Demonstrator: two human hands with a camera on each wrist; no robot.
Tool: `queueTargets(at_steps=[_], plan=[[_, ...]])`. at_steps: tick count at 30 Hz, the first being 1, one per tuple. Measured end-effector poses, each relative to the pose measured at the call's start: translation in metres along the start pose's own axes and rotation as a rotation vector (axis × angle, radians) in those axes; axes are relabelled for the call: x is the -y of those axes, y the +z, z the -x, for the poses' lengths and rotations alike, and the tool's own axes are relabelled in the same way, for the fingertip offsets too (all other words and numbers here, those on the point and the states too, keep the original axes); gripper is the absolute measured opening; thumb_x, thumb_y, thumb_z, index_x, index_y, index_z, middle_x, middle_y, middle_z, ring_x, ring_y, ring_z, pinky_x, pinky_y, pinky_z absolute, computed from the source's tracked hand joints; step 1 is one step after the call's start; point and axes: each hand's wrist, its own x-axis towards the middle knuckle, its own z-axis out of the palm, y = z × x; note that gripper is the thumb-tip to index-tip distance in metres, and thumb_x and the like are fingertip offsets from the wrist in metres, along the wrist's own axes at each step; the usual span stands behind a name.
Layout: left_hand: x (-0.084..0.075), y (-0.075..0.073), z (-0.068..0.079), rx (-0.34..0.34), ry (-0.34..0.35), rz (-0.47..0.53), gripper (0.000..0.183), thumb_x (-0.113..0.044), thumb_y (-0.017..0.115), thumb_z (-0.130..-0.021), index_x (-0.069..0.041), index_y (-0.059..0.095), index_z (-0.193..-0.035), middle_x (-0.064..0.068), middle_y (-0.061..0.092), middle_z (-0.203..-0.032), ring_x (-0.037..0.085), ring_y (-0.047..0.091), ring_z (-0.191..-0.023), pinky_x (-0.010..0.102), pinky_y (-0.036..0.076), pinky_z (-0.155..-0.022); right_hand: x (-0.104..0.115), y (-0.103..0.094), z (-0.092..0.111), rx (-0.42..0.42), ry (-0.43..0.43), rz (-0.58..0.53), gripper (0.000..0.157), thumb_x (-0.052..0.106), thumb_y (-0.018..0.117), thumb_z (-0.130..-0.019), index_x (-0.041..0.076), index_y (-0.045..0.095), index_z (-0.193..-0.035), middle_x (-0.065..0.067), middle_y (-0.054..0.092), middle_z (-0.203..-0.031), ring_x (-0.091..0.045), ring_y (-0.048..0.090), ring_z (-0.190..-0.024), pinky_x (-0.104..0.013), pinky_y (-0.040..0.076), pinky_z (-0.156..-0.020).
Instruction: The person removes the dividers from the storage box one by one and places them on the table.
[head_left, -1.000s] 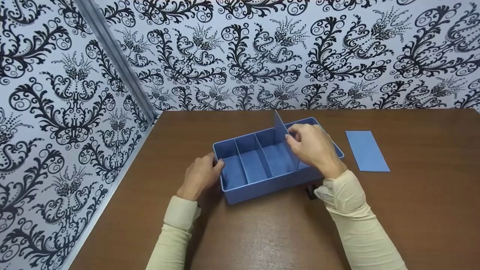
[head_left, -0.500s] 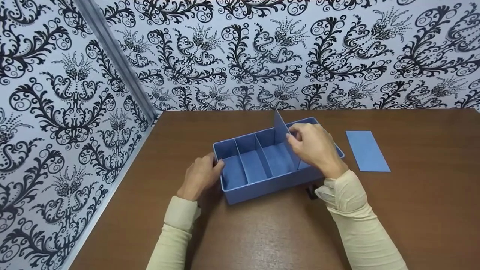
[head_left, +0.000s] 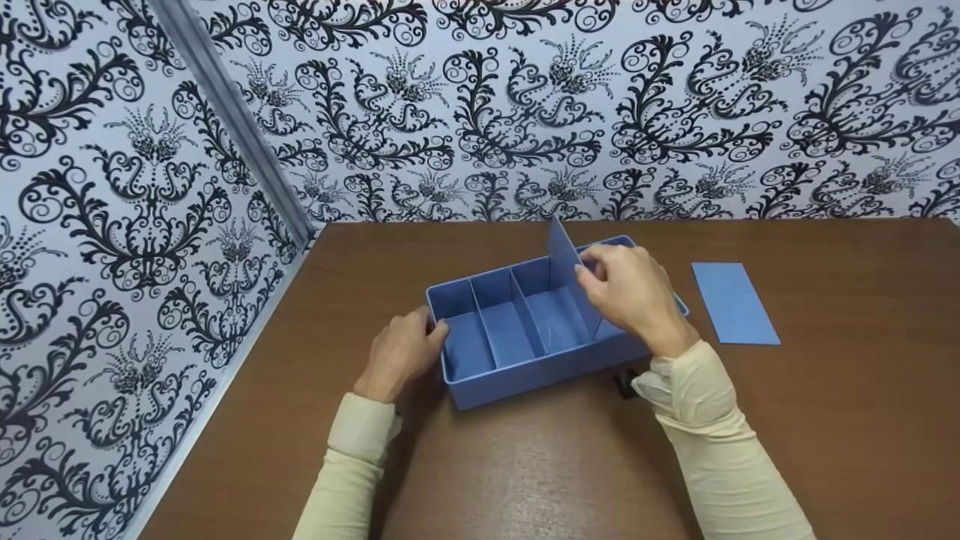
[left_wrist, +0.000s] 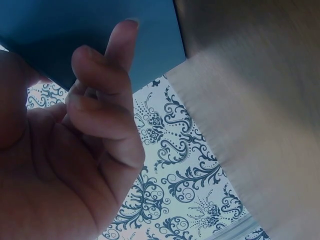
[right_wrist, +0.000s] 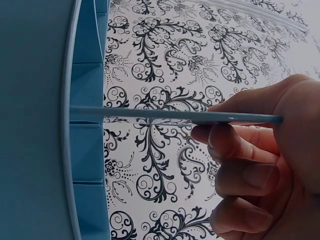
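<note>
1. Patterned wall (head_left: pixel 487 97) at the far side, brown counter (head_left: pixel 510 480) running up to it, and all the action is in the middle.
2. Here's the blue box (head_left: pixel 540 375), sitting on the counter at a slant, its right end farther away than its left.
3. On the left end, the left grip (head_left: pixel 401 349) is closed on the box, thumb over the rim, fingers against the outside. Good anchor: firm, I'd say, without squeezing the wall inward.
4. And the right grip (head_left: pixel 634 292) pinches the blue panel (head_left: pixel 566 266) between thumb and fingers! A pinch nearer mid-edge than the corner should guard against twisting.
5. That panel stands upright in the right part of the box, rising above the rim; how deep it sits, I can't tell. Best kept square to both long walls, with even pressure, so neither end binds.
6. Over to the right, a loose panel (head_left: pixel 735 304) lies flat, apart from the box.
7. Inside, left divider (head_left: pixel 484 328) and middle divider (head_left: pixel 529 315) stand crosswise, roughly level with the rim: handy guides for alignment.
</note>
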Motion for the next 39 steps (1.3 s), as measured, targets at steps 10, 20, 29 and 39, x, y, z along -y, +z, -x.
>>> queueTargets(at_steps=[10, 20, 29, 39], plan=[[0.0, 0.002, -0.001, 0.012, -0.02, 0.016, 0.023, -0.029, 0.054, -0.098, -0.009, 0.063, -0.101, 0.006, 0.057, -0.076, 0.023, 0.057, -0.072, 0.038, 0.044, -0.066, -0.001, -0.005, 0.001, 0.004, 0.017, -0.028, 0.029, 0.017, 0.063, -0.094, -0.001, 0.07, -0.114, -0.005, 0.064, -0.066, -0.02, 0.056, -0.059, -0.035, 0.042, -0.057], [-0.001, 0.004, 0.0, 0.007, -0.025, 0.013, 0.026, -0.031, 0.053, -0.098, -0.007, 0.063, -0.105, 0.008, 0.06, -0.081, 0.024, 0.057, -0.074, 0.04, 0.046, -0.068, -0.009, -0.015, 0.003, -0.042, 0.009, -0.036, 0.026, 0.015, 0.064, -0.093, -0.002, 0.071, -0.112, -0.006, 0.062, -0.065, -0.018, 0.053, -0.056, -0.033, 0.04, -0.055], [-0.002, 0.006, 0.0, 0.024, -0.034, 0.034, 0.032, -0.031, 0.053, -0.099, -0.007, 0.063, -0.116, 0.009, 0.065, -0.09, 0.024, 0.06, -0.078, 0.041, 0.05, -0.073, -0.016, -0.023, 0.004, -0.064, 0.01, -0.051, 0.026, 0.012, 0.064, -0.092, -0.004, 0.071, -0.111, -0.008, 0.063, -0.066, -0.017, 0.052, -0.056, -0.033, 0.042, -0.057], [0.001, 0.003, 0.001, 0.026, -0.053, 0.051, 0.033, -0.033, 0.053, -0.099, -0.008, 0.062, -0.118, 0.01, 0.066, -0.097, 0.025, 0.062, -0.082, 0.042, 0.052, -0.076, -0.031, -0.033, 0.01, -0.089, 0.025, -0.041, 0.025, 0.012, 0.065, -0.092, -0.004, 0.071, -0.11, -0.008, 0.064, -0.067, -0.018, 0.054, -0.057, -0.034, 0.042, -0.058]])
